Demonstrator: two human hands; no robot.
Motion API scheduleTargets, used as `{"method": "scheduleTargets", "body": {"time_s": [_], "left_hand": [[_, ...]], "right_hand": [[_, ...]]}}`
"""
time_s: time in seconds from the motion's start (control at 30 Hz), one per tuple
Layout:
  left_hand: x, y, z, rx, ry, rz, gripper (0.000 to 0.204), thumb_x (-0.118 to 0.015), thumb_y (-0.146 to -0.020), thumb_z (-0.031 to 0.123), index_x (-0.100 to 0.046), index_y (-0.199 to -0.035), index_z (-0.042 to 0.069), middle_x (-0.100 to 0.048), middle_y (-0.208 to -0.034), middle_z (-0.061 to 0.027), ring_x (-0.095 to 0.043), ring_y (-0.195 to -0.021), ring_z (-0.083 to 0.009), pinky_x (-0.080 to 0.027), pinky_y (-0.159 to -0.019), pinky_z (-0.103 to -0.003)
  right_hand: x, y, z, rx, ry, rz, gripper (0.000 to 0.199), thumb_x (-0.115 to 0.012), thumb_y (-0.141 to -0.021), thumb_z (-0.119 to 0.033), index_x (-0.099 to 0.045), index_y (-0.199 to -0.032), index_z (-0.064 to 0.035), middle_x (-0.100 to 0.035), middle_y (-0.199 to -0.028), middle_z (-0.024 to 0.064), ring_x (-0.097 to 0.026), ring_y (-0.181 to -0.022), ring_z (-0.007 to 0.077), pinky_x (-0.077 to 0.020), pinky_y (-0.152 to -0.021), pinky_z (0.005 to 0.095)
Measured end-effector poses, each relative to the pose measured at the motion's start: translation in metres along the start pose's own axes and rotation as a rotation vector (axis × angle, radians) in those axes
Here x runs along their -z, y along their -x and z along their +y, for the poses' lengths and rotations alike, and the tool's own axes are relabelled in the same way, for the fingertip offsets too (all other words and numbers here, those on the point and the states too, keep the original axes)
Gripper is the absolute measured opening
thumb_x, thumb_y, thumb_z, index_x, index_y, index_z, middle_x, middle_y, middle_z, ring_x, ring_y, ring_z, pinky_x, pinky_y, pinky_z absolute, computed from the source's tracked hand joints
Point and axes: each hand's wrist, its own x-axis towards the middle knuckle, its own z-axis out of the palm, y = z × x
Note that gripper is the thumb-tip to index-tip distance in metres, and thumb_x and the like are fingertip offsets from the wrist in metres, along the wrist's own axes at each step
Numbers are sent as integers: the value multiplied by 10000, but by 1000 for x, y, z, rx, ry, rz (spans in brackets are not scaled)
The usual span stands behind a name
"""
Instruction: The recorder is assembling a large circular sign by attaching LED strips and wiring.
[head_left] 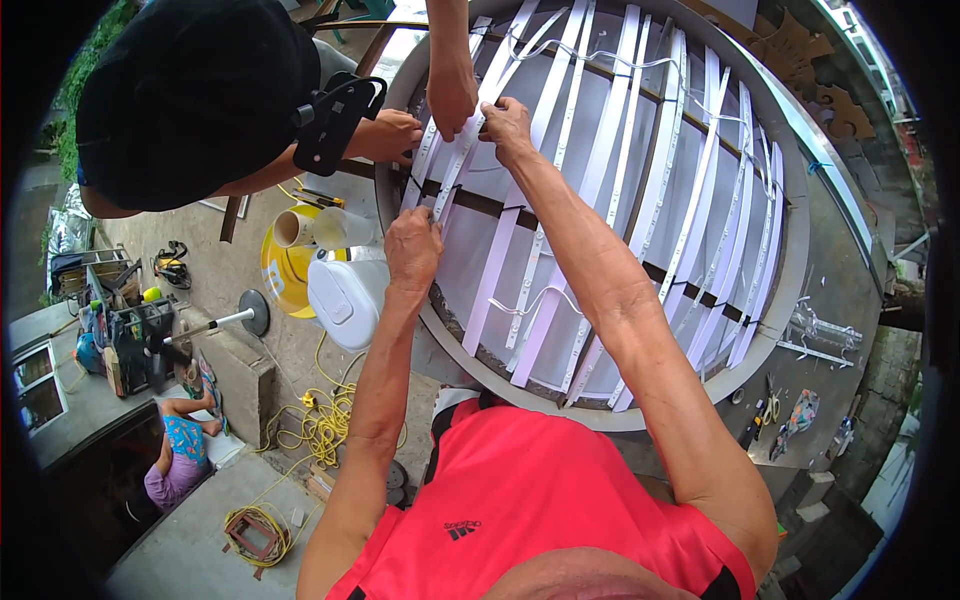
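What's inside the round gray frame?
Pale slats and LED strips laid across dark crossbars, with loose white wires on top. Whatever lies directly under the slats, left hand and right hand is covered.

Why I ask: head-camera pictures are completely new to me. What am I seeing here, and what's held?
There's no machine: the grip here is a person's bare left hand and right hand. A wide fisheye camera on that person's head looks down, so straight edges bend. Before them, on a grey work surface, lies a large round frame crossed by rows of LED strips. Both hands have fingers at one LED strip; whether they pinch or press it isn't clear. A co-worker's hand is close by.
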Motion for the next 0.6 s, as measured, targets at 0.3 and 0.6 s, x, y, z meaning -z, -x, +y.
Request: {"method": "scheduleTargets", "body": {"time_s": [0.3,0.6], "left_hand": [[4,3,5,16,-62,-18,213,-714,-755,86,-653,-942,5,-634,-842,-192,-642,-816,-369,-512,-734,-421],[5,2,9,25,-66,-82,222,-712,-755,82,-645,-952,4,-641,-857,-192,-647,-817,-368,-511,-750,-423]], "right_hand": [[0,6,13,185,91,72,220,-666,-766,-109,-650,-929,38,-636,-784,98,-617,-666,200,-524,-649,345],[-9,10,21,428,263,259,434,-703,-794,-173,-616,-1189,-14,-597,-868,164,-601,-827,306,-470,-783,399]]}}
